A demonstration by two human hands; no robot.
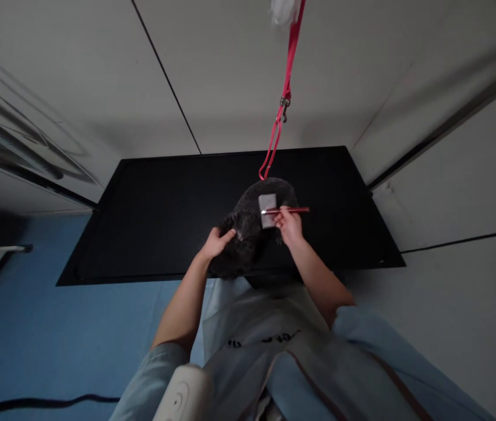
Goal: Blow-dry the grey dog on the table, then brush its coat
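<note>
A dark grey furry animal is curled on a black grooming table close to its front edge; whether it is a cat or a dog I cannot make out. On its left side my left hand grips the fur, thumb on top and the other fingers partly hidden. My right hand is closed around the red handle of a slicker brush. The brush's pale rectangular head lies over the animal's back, and I cannot tell how firmly it touches.
A pink grooming loop with a metal clip hangs just behind the animal. Pale wall panels stand behind the table. A grey hose runs along the left. A white device is near my chest, and a black cable crosses the blue floor.
</note>
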